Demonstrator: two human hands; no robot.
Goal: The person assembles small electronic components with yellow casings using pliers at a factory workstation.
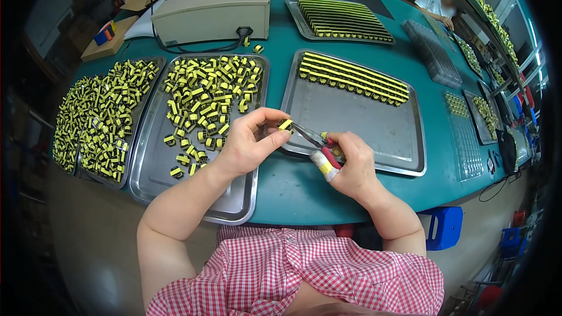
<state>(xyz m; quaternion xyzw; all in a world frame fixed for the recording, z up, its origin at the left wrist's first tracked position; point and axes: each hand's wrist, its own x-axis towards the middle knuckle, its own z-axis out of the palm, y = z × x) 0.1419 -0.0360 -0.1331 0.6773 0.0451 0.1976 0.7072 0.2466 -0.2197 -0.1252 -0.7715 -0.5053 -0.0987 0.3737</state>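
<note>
Works at a green bench (281, 205) in a cluttered workroom with a pale floor (105, 269). Holds a small yellow-and-black component (285, 124) above the gap between the middle tray (151, 178) and the right tray (363, 126), pinched in the fingers of the left hand (249, 143). Seems to slant its long axis up toward the far right, though too small to be sure. Grips red-handled pliers (308, 135) in the closed fingers of the right hand (356, 164), aimed left and away, up against the component. Partly covers the middle tray with the left forearm (190, 202). Faces neat component rows (351, 79), loose components (213, 96) and a grey boxy machine (213, 19).
</note>
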